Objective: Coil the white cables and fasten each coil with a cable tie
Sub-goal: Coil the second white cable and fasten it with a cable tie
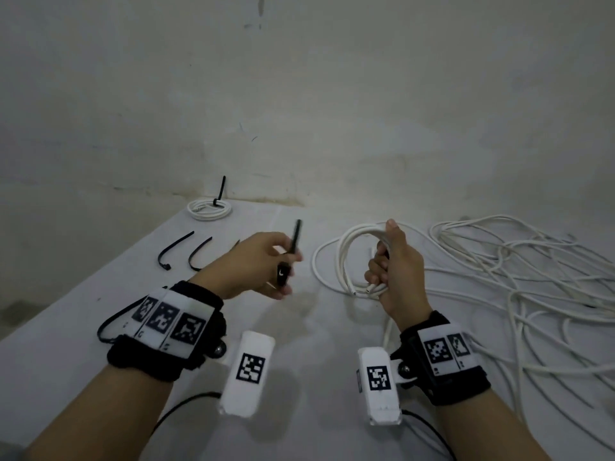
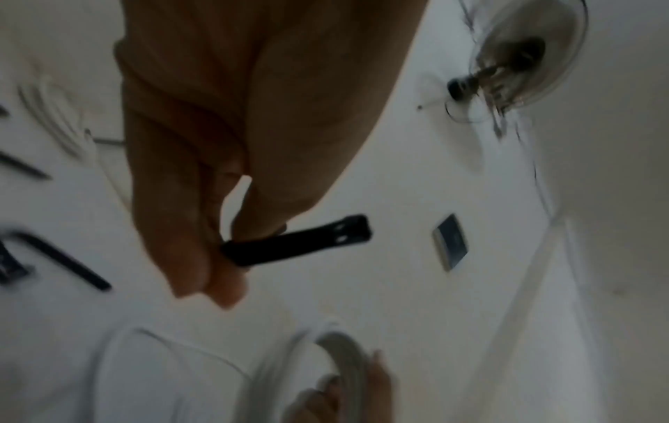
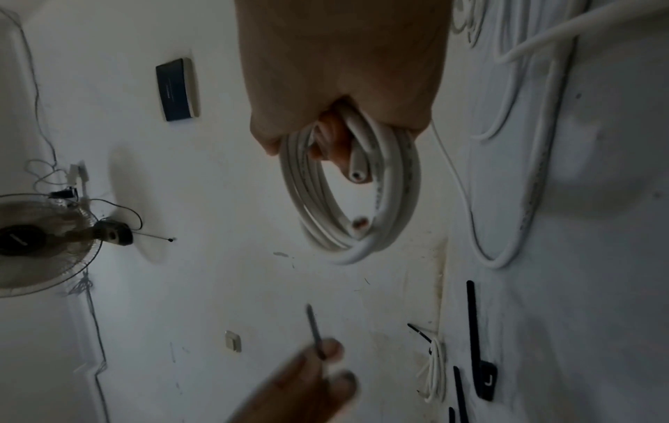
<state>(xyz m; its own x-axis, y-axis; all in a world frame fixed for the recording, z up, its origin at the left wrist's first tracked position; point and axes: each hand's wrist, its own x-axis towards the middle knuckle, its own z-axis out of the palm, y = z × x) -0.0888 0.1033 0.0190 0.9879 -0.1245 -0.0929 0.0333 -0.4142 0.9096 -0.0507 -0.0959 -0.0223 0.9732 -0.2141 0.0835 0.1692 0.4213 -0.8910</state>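
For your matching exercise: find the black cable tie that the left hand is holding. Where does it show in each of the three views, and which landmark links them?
Head: cable tie, centre, pinched by the left hand.
Left wrist: centre, head end poking right of the fingers.
Right wrist: bottom centre, blurred, above the fingertips.
Shared landmark: the white coil gripped by the right hand; also.

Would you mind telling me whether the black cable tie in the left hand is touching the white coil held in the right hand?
Apart. The head view shows bare table between the cable tie in the left hand and the coil gripped by the right hand.
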